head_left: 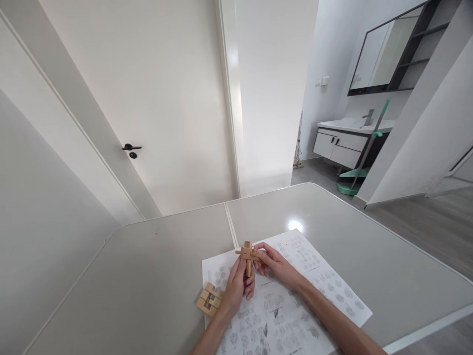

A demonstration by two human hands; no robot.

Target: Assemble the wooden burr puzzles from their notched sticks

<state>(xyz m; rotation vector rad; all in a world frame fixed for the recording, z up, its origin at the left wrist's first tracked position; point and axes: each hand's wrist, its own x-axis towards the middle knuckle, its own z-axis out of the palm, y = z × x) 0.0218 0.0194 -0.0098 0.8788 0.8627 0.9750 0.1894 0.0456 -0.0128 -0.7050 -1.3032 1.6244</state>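
Observation:
My left hand [236, 288] grips the lower end of an upright wooden puzzle stick, part of a small cross-shaped wooden puzzle [247, 254] held above the paper. From the right, my right hand [275, 266] pinches the cross's horizontal piece with its fingertips. Both hands hold the same puzzle assembly. A second group of notched wooden puzzle pieces [209, 298] lies on the table just left of my left wrist. Under the hands is a printed instruction sheet [314, 286] with small diagrams.
The grey table [148, 276] has a seam down its middle and rounded far corners. Behind it stand a white door with a black handle [131, 148] and a white wall. At right, a washroom has a vanity [347, 140], mirror and green mop [364, 158].

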